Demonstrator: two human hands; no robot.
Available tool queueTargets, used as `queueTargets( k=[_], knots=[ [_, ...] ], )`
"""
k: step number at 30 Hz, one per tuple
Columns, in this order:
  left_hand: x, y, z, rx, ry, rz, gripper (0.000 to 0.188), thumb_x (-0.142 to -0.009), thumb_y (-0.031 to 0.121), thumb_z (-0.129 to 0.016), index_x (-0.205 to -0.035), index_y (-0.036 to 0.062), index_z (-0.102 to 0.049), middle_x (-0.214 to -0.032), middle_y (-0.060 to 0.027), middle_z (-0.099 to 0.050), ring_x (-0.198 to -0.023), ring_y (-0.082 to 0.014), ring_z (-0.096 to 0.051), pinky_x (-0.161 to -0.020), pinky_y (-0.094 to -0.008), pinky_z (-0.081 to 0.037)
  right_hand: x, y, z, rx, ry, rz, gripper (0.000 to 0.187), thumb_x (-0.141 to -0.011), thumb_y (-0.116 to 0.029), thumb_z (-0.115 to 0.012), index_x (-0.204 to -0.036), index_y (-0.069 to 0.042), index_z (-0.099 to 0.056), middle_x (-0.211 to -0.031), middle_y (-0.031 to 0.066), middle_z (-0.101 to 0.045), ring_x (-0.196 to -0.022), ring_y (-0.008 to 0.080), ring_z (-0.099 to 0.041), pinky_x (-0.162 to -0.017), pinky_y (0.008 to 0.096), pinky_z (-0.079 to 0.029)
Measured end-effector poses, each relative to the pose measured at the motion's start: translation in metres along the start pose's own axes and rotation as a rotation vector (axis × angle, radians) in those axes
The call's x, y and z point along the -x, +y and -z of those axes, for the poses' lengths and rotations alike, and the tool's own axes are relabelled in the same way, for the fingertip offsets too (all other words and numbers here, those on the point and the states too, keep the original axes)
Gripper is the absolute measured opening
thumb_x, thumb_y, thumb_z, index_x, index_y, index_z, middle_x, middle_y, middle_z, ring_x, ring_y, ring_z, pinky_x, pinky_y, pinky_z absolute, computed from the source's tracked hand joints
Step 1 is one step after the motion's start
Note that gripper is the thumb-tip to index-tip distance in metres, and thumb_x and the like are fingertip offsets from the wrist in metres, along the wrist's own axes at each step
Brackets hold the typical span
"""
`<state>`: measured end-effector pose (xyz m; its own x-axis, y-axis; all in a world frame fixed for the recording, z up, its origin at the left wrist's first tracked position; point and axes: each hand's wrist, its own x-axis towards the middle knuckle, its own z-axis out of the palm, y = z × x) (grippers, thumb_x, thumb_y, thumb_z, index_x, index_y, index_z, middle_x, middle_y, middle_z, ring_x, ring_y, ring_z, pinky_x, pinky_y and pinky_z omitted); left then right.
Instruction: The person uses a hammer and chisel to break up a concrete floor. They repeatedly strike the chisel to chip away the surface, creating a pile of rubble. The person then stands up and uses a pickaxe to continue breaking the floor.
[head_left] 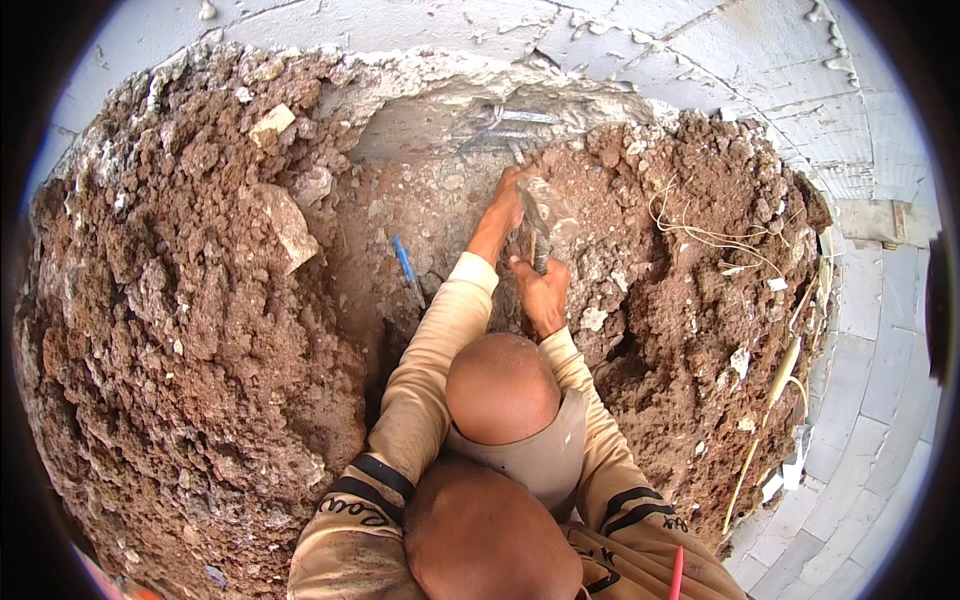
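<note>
My left hand (508,200) is closed round a thin metal chisel (516,152), mostly hidden by the fingers, its visible end toward the broken wall base. Just nearer to me, my right hand (543,295) grips the handle of a hammer (548,208). The hammer's grey head is slightly blurred and close beside the left hand, and I cannot tell whether they touch. Beyond the hands, bare metal bars (525,118) show in a hollow of rough concrete (410,125). My bent knees (503,388) are between my forearms.
Heaped brown soil (190,300) rises on the left, with another bank (700,330) on the right. A blue-ended stick (403,258) lies left of my left forearm. Loose pale wire (700,232) trails over the right bank. Grey paving (860,370) borders the pit.
</note>
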<state>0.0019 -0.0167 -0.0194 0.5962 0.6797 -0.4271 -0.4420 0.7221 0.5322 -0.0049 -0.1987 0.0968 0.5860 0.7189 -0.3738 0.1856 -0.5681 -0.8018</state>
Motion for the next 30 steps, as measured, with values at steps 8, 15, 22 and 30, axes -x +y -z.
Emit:
queueTargets(
  k=[8, 15, 22, 30],
  knots=[
    [0.01, -0.008, -0.044, -0.088, 0.162, -0.085, 0.042, -0.09, 0.026, -0.064, -0.118, -0.0016, -0.051, -0.096, -0.0141, -0.06, -0.078, -0.0244, -0.057, -0.062, -0.043, -0.05, -0.029, 0.054, 0.006, 0.008, 0.144, -0.036, 0.014, -0.085, -0.009, -0.065, -0.077, 0.002, -0.061, -0.061, 0.0063, -0.054, -0.06, 0.0192, -0.049, -0.058, 0.0386, -0.042],
    [0.019, 0.013, -0.05, -0.256, 0.141, 0.119, 0.037, -0.091, 0.021, -0.061, -0.115, -0.0055, -0.052, -0.096, -0.0147, -0.061, -0.068, -0.026, -0.062, -0.062, -0.0424, -0.054, 0.025, -0.034, 0.009, -0.715, 0.099, 0.363, 0.028, -0.086, 0.002, -0.057, -0.066, -0.008, -0.04, -0.056, 0.0018, -0.043, -0.045, 0.0111, -0.037, -0.042, 0.0281, -0.032],
    [0.014, 0.004, -0.035, -0.131, 0.204, 0.056, 0.02, -0.089, 0.017, -0.06, -0.099, 0.0007, -0.058, -0.085, -0.0093, -0.057, -0.066, -0.0217, -0.058, -0.045, -0.0351, -0.043, 0.008, -0.028, 0.007, -0.429, 0.065, 0.101, 0.02, -0.084, 0.001, -0.061, -0.074, -0.008, -0.046, -0.055, 0.0002, -0.044, -0.045, 0.0107, -0.039, -0.043, 0.0275, -0.03],
    [0.024, 0.039, -0.069, -0.15, 0.127, 0.096, 0.014, -0.09, 0.02, -0.059, -0.09, 0.0054, -0.061, -0.077, -0.0048, -0.056, -0.063, -0.0184, -0.052, -0.054, -0.0369, -0.046, -0.003, 0.008, 0.001, -0.427, 0.059, -0.176, 0.022, -0.082, -0.001, -0.064, -0.07, -0.008, -0.047, -0.054, -0.0023, -0.042, -0.042, 0.0107, -0.037, -0.042, 0.0284, -0.029]
  ],
)
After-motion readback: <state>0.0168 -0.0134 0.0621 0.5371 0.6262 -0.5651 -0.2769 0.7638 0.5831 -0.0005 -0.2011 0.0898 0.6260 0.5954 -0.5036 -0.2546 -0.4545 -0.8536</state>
